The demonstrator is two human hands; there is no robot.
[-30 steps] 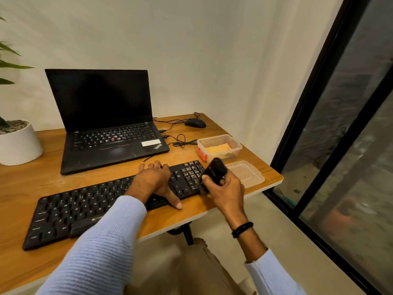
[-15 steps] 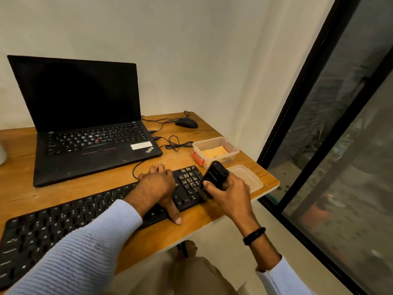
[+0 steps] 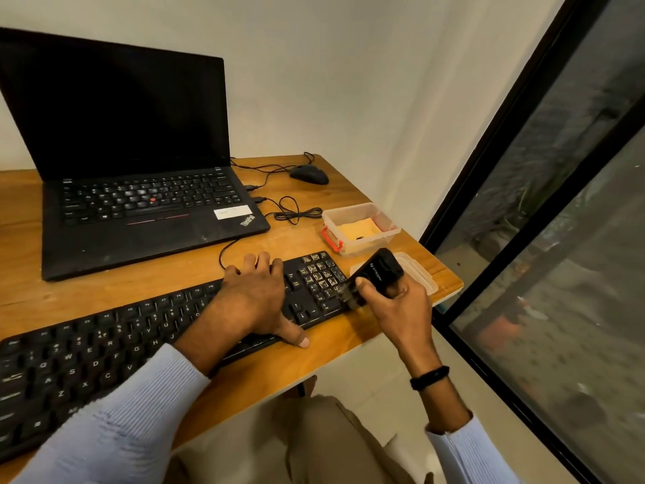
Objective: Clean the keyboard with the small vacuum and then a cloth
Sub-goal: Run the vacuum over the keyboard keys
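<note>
A long black keyboard [image 3: 104, 358] lies slanted across the wooden desk [image 3: 195, 281]. My left hand [image 3: 258, 298] rests flat on its right part, fingers spread over the keys, thumb on the desk in front. My right hand [image 3: 398, 309] grips a small black vacuum [image 3: 377, 274], whose brush end touches the number pad at the keyboard's right end. A yellow cloth [image 3: 359, 228] lies inside a clear plastic box [image 3: 387, 235] behind the vacuum.
An open black laptop [image 3: 139, 190] stands behind the keyboard. A black mouse [image 3: 309, 174] and coiled cables [image 3: 293, 213] lie at the back right. The box's clear lid [image 3: 422, 277] sits near the desk's right edge. A dark-framed glass door [image 3: 544, 190] runs along the right.
The view has swung to the right, so the plant pot left the frame. My right hand has kept the vacuum on the number pad, shifting slightly. My left hand has stayed on the keys.
</note>
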